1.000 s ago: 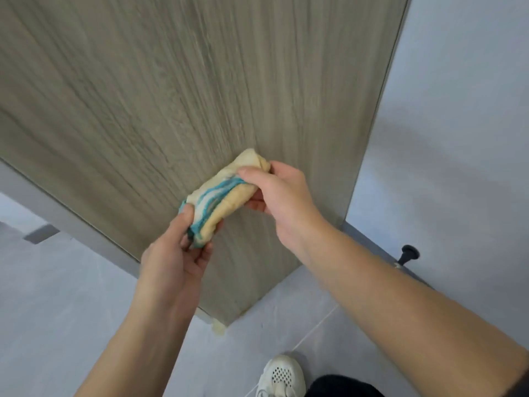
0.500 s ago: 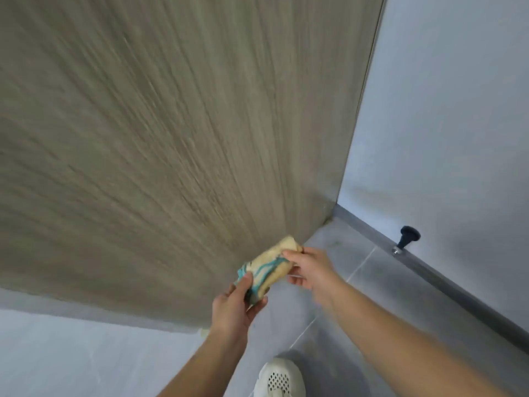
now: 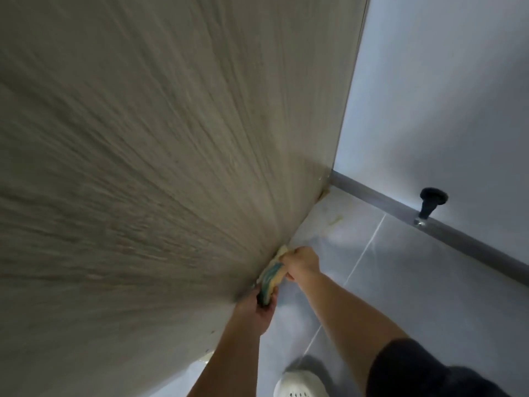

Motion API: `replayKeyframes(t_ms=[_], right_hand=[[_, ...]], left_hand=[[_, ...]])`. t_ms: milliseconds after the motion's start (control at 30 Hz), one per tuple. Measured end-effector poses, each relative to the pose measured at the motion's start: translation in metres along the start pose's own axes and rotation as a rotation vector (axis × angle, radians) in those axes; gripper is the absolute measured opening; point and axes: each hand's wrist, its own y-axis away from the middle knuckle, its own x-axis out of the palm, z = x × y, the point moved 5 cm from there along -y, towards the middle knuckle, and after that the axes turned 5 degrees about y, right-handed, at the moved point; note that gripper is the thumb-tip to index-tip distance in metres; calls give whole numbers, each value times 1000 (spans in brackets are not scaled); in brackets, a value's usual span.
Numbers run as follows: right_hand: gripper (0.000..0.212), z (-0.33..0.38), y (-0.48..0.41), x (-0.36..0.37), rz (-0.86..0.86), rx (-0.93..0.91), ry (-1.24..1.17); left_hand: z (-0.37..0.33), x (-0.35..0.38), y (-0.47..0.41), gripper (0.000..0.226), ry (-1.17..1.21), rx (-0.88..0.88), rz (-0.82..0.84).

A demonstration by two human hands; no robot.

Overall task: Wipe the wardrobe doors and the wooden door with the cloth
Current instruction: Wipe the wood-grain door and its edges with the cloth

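A grey-brown wood-grain door point(image 3: 148, 156) fills most of the head view, blurred by motion. A folded yellow cloth with teal stripes point(image 3: 272, 275) lies pressed against the door's lowest part, close to the floor. My left hand point(image 3: 259, 309) grips the cloth's near end from below. My right hand point(image 3: 303, 260) pinches its far end from above. Both forearms reach down from the bottom of the view.
Grey floor tiles point(image 3: 400, 282) spread to the right of the door. A black door stopper point(image 3: 430, 202) sticks out from the grey skirting of the white wall point(image 3: 443, 96). My white shoe point(image 3: 300, 385) shows at the bottom edge.
Both hands have slid the cloth down the door to its bottom edge, and the view has dropped and closed in on the door.
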Motion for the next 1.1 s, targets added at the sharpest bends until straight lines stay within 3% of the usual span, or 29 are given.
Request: replayKeyframes(t_ms=[267,533,900,1100], right_hand=[[17,6,16,0,-33,-10,-145],[13,63,102,-36,-31,-290,-287],[23,175,293,-94,76,-707,-491],[17,213,364,-122,322,-884,-592]], left_hand=[[-4,-1,21,20,0,29,32],[-22,13,136,23,21,151,154],[-67,26,336,21,60,522,465],[-74,30,415,18,-5,796,538]])
